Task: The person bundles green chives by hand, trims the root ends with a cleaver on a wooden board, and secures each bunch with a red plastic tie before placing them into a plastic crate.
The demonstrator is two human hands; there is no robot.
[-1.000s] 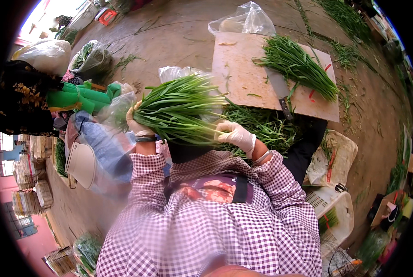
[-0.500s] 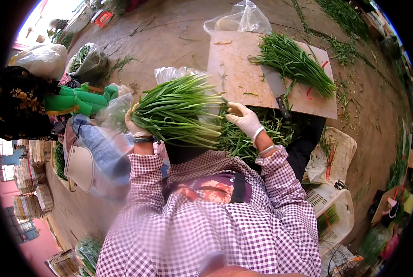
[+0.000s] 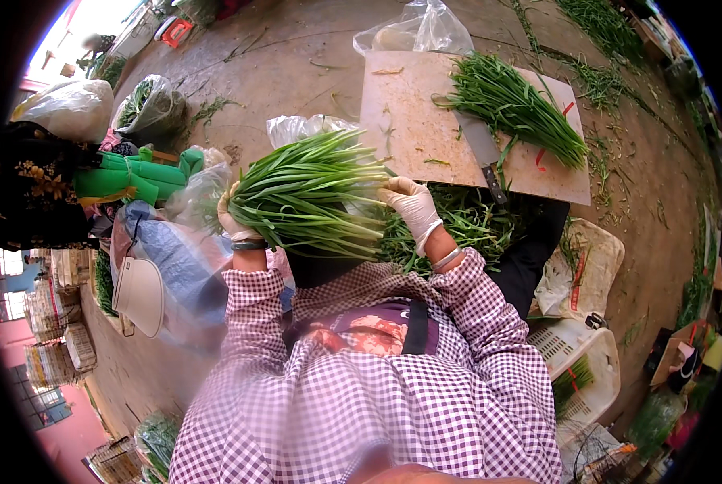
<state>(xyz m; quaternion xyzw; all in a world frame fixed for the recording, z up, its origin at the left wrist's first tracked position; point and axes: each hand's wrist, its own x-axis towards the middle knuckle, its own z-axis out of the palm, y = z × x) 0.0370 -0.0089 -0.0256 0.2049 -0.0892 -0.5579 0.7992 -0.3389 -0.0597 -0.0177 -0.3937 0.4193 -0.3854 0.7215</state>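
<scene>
My left hand (image 3: 232, 216), in a pale glove, grips a thick bunch of garlic chives (image 3: 300, 194) by the leafy left side. The bunch lies sideways above my lap, its pale stem ends fanned to the right. At those ends is my right hand (image 3: 413, 208), also gloved, with thumb and fingers pinched together on a few stems; the fingertips are partly hidden. Below it, a heap of loose green leaves (image 3: 458, 234) covers my lap. A knife (image 3: 480, 145) rests on a board (image 3: 409, 121) ahead, beside a second bunch of chives (image 3: 518, 109).
A clear plastic bag (image 3: 421, 28) lies beyond the board. White crates (image 3: 575, 355) stand at my right. To the left are a blue sheet (image 3: 187, 270), a white visor (image 3: 139, 294), green rolls (image 3: 131, 176) and a person in dark patterned clothing (image 3: 34, 185).
My right hand has moved left, from just off the stem ends onto them. The left hand and the bunch stay nearly in place.
</scene>
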